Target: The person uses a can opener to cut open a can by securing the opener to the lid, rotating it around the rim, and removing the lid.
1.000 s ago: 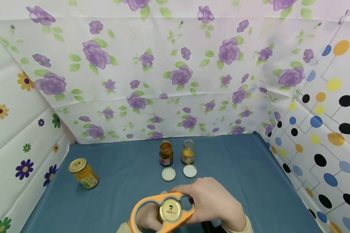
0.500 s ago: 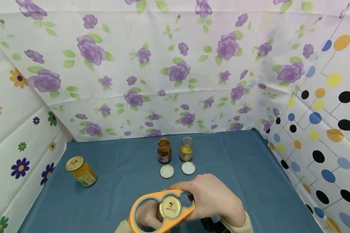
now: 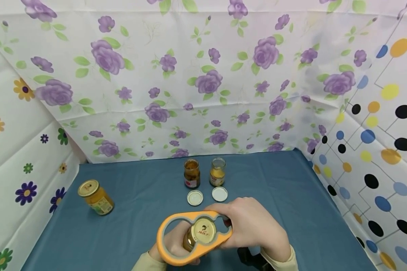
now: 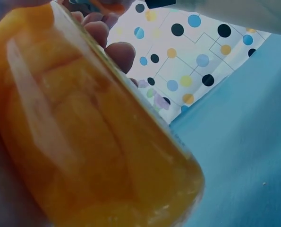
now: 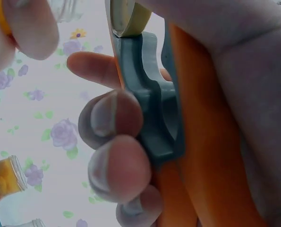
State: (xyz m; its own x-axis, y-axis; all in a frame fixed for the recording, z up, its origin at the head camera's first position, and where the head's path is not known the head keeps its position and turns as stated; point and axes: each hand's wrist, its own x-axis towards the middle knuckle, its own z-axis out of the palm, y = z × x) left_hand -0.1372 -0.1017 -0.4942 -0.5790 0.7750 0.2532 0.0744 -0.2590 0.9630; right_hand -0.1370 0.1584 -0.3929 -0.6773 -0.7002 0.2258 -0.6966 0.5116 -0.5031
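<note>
My right hand (image 3: 252, 226) grips one end of an orange and grey jar opener (image 3: 179, 259). A gold jar lid (image 3: 204, 230) with red print sits in the opener's middle opening. Below the opener, my left hand (image 3: 176, 239) holds a glass jar (image 4: 93, 132) of orange-yellow fruit pieces, tilted in the left wrist view. In the right wrist view the lid (image 5: 128, 19) lies within the opener (image 5: 149, 94), and a gap shows between it and the clear glass (image 5: 67, 9) beside the left fingers. The opener's ring partly hides the left hand from above.
At the back stand two lidless jars, one brown (image 3: 192, 177), one yellow (image 3: 217, 176). Two lids (image 3: 195, 197) lie upside down before them. A larger lidded jar (image 3: 96, 199) is at left on the blue cloth (image 3: 139, 195). Printed sheets surround the table.
Both hands, with the opener and jar, have shifted slightly up and to the right. More of the jar's side now shows beside the lid. The standing jars have stayed put.
</note>
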